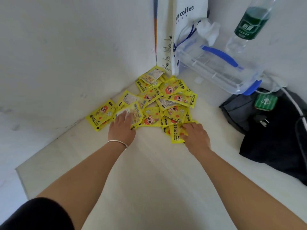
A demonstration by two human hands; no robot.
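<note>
Many yellow packets (159, 103) are heaped on the table (149, 180) against the wall corner (155, 60). At the heap's side away from the corner, the left hand (122, 128) is laid flat on a white-backed packet (131, 112), and the outermost packet (176, 136) is pinched by the curled right hand (196, 135). Free table is seen further from the corner, and right of the corner it is bounded by a clear box (216, 68) and a black bag (274, 138).

The packets (172, 87) are yellow with orange-haired cartoon faces, the bottle label (250, 24) green, the bag (274, 138) seemingly black.
</note>
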